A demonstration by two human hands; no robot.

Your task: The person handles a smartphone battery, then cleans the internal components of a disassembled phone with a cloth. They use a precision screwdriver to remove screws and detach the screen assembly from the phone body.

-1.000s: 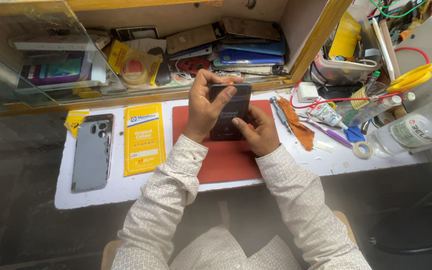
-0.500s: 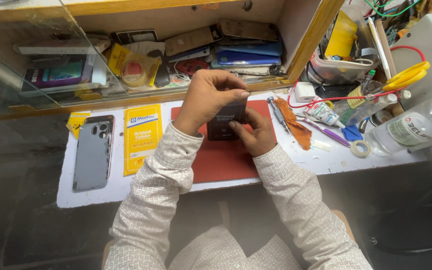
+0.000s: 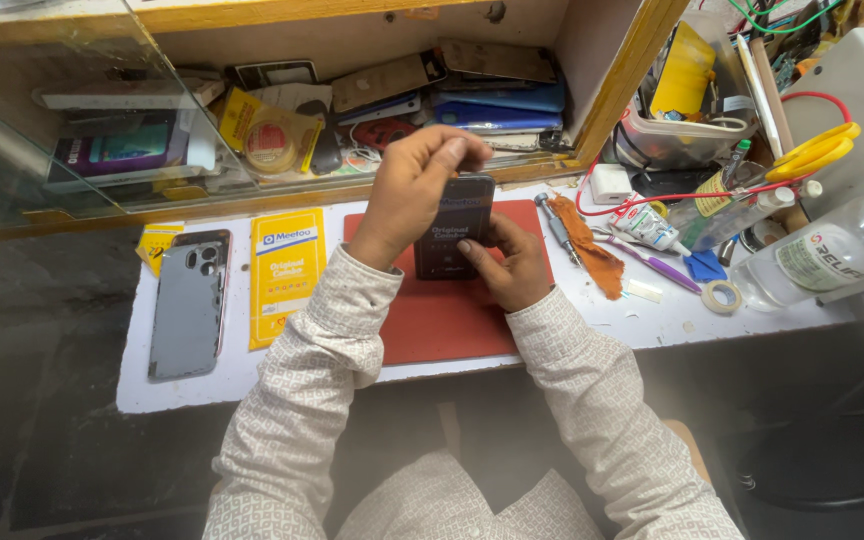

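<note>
Both my hands hold a dark phone-sized screen panel (image 3: 454,232) with a printed film on its face, above a red work mat (image 3: 452,320). My left hand (image 3: 407,195) reaches over its top edge, fingers pinching at the upper end. My right hand (image 3: 510,262) supports it from the lower right, thumb pressed on the face. Both sleeves are white with a small pattern.
A grey phone back cover (image 3: 188,303) and a yellow packet (image 3: 285,274) lie left on the white counter (image 3: 202,385). A screwdriver (image 3: 558,229), an orange cloth (image 3: 592,252), a tube, tape roll (image 3: 721,296) and clear bottle (image 3: 832,255) sit right. A cluttered shelf (image 3: 352,90) stands behind.
My left hand has shifted from gripping the panel's side to reaching over its top edge. The panel now faces up toward me, still above the red mat.
</note>
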